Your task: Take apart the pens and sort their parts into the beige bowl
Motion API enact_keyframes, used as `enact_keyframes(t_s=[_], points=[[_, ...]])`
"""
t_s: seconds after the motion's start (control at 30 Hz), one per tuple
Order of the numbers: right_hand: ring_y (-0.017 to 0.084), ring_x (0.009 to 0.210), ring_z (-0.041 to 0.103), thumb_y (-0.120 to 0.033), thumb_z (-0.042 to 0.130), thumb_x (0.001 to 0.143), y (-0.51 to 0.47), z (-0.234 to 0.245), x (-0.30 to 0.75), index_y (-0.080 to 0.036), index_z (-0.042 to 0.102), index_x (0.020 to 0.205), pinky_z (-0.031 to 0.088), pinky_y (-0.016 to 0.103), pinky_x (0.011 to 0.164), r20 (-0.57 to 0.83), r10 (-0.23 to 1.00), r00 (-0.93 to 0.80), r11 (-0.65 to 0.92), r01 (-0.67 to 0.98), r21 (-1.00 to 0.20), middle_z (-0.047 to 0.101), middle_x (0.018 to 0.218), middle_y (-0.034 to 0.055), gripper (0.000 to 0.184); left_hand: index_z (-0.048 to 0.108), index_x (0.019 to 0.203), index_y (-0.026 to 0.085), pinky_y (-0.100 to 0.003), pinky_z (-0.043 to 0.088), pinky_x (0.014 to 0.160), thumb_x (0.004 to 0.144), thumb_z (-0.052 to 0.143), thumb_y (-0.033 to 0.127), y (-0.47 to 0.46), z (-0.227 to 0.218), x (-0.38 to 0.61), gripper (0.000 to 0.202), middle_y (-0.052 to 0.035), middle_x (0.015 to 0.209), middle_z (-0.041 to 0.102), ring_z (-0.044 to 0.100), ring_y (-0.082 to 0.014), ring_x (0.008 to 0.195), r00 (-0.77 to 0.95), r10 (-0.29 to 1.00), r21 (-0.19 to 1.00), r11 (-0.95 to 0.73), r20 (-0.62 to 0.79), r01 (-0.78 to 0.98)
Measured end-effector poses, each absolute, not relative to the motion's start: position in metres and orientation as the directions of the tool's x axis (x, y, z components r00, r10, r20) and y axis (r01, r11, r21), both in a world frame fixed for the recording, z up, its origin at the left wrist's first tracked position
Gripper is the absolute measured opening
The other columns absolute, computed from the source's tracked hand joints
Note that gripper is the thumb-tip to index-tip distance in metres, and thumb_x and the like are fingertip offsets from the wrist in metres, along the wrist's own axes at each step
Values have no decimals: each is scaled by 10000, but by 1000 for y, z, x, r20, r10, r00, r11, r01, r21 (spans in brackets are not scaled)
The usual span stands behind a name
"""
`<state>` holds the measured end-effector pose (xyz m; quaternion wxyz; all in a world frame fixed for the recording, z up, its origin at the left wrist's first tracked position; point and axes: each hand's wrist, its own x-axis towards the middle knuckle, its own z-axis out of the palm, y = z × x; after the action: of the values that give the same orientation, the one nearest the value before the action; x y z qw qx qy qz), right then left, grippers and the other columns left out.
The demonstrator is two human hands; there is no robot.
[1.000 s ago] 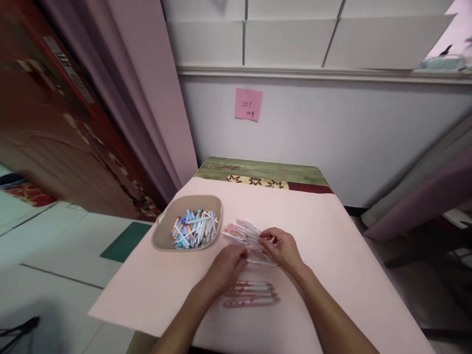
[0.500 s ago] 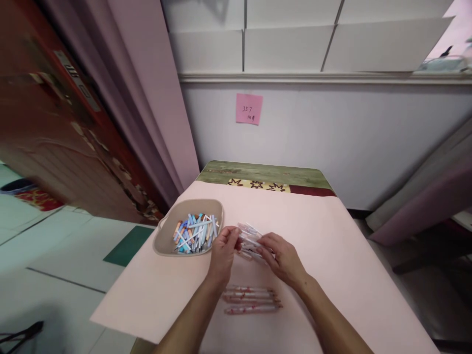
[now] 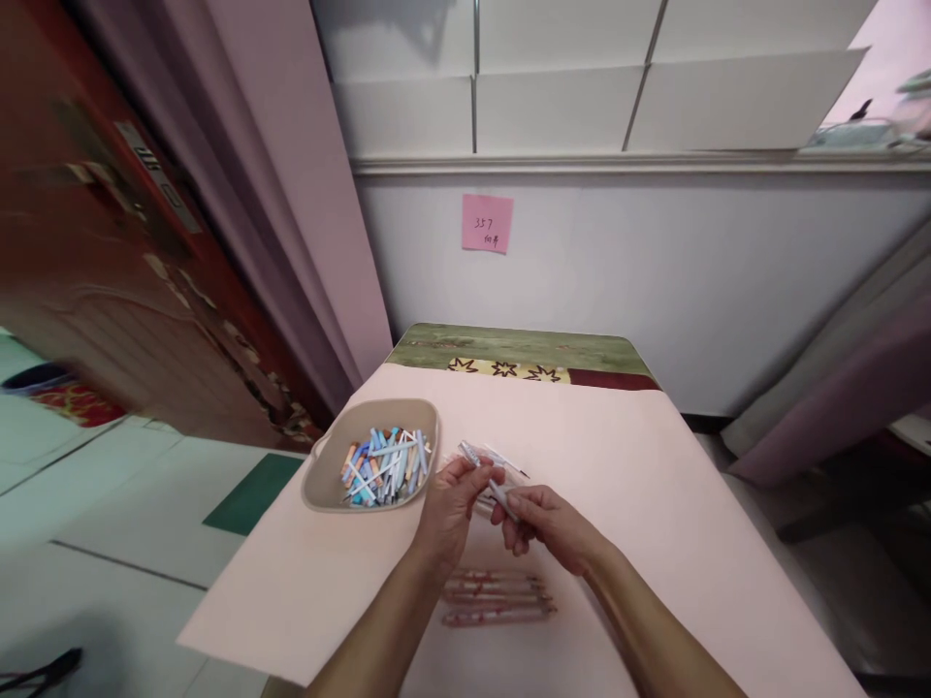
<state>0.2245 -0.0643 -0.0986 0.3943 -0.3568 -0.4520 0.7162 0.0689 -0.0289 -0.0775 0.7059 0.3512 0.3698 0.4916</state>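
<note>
A slim whitish pen (image 3: 497,491) slants between my two hands above the table. My left hand (image 3: 452,499) pinches it near its upper left end, thumb on top. At its lower right end my right hand (image 3: 547,523) has fingers closed round it. Just behind and partly under the hands lies a loose pile of pale, clear-looking pens (image 3: 501,458), half hidden by the fingers. Closer to me, several pinkish pens with red marks (image 3: 496,617) lie side by side in a row, tips pointing right.
A beige basket (image 3: 314,487) of blue, white and orange pens or markers stands left of my left hand. Pale pink paper (image 3: 626,446) covers the table, whose green patterned far edge (image 3: 524,341) meets the wall. A pink note (image 3: 487,224) sticks to that wall.
My hands have come up from the pile with one pen, which now lies tilted between them. The right hand has turned and moved slightly toward me.
</note>
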Motion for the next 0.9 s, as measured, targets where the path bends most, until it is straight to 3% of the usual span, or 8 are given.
enact_keyframes(t_s=[0.17,0.23,0.37,0.47,0.53,0.7,0.83,0.9], points=[[80,545,481,-407,867,551,-63,-101,219,-173,527,686,326,199,516,-98,977,-187,-141,-232,-963,570,615,-46,434,670,756,120,-243,478,652,655,789,268,-27,-85,72,216,-27,698,696,613,-123,646,129,974,874,225,-187,-432],[79,518,474,-509,789,642,-63,-101,217,-174,556,759,307,198,485,-123,975,-184,-159,-198,-967,575,617,-41,424,674,785,124,-243,481,649,648,794,276,-27,-85,73,237,-27,712,700,619,-125,651,110,974,855,225,-196,-467],[80,390,417,-698,424,840,-64,-104,216,-143,605,782,269,211,416,-238,935,-263,-290,-178,-940,536,486,-22,587,670,822,132,-244,479,617,662,785,290,-27,-81,73,252,-37,751,705,626,-134,655,142,970,827,241,-196,-507],[71,443,433,-570,728,687,-62,-105,216,-169,553,723,297,198,439,-183,968,-174,-221,-235,-947,534,527,-46,440,672,814,134,-241,485,654,652,791,266,-26,-78,75,241,-30,753,705,635,-133,679,116,975,823,223,-190,-522],[78,497,469,-473,850,554,-61,-105,217,-192,535,785,312,187,445,-146,982,-123,-173,-257,-951,558,607,-57,481,677,804,143,-241,491,678,638,799,257,-27,-77,77,236,-17,752,703,642,-131,692,94,978,820,209,-188,-533],[67,363,399,-706,499,795,-62,-104,216,-146,590,791,219,193,367,-270,942,-201,-311,-216,-925,528,502,-29,567,680,786,141,-242,492,643,630,802,280,-29,-76,78,242,-15,727,700,640,-134,674,109,976,818,219,-191,-531],[76,497,501,-516,805,614,-63,-105,215,-182,557,825,317,175,424,-158,980,-122,-185,-252,-950,591,646,-37,467,680,797,148,-229,491,673,627,803,252,-30,-78,77,234,-5,739,706,640,-120,686,67,980,815,194,-189,-546],[78,487,504,-557,760,655,-63,-105,215,-188,567,883,298,174,403,-177,973,-149,-212,-263,-941,599,666,-32,475,680,798,151,-235,492,665,640,794,255,-31,-79,76,221,-7,747,708,645,-128,689,65,982,826,183,-176,-533]])
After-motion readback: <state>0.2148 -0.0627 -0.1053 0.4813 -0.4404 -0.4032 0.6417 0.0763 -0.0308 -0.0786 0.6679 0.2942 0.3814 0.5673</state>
